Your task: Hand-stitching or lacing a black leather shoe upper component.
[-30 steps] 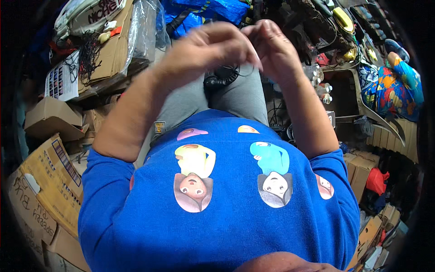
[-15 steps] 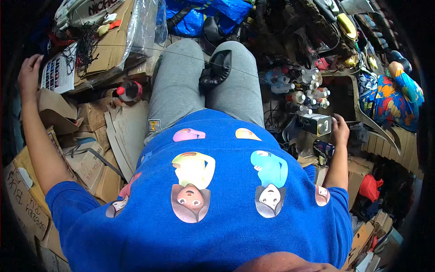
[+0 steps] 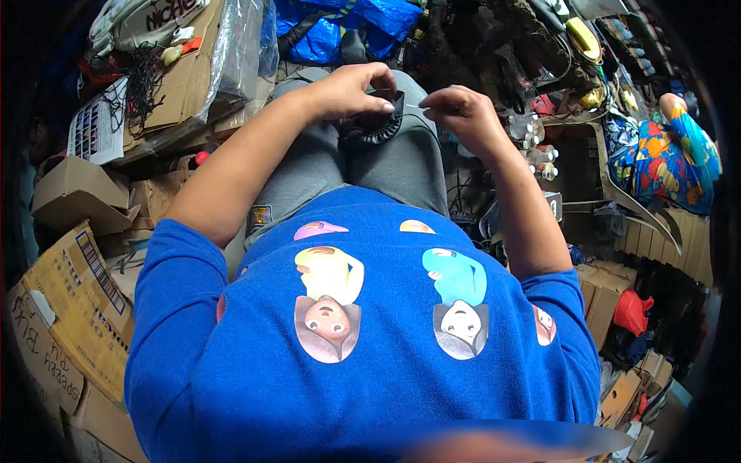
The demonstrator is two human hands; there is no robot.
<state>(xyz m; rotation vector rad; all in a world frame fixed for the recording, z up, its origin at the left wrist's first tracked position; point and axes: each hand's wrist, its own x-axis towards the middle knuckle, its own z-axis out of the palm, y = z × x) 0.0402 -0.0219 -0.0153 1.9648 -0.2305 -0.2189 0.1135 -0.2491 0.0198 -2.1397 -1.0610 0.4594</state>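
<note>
A black, shiny leather shoe [image 3: 372,130] with a ridged edge rests on my grey-trousered thighs. At its far end is my left hand [image 3: 351,91], thumb and fingers curved round the upper edge. Just right of the shoe, my right hand [image 3: 467,116] is raised over my thigh, its thumb and fingertips pinched together. Something small and pale shows at those fingertips, too small to name. Part of the shoe is hidden under my left hand.
Cardboard boxes [image 3: 81,193] crowd my left side. Several plastic bottles [image 3: 544,154] stand on the right, near a dark box [image 3: 553,205]. A blue plastic bag [image 3: 316,38] lies ahead. Farther right is someone in colourful clothing [image 3: 668,166].
Both hands have swung in from the far sides to the shoe on my lap. The left now grips the shoe; the right has left the box beside the bottles.
</note>
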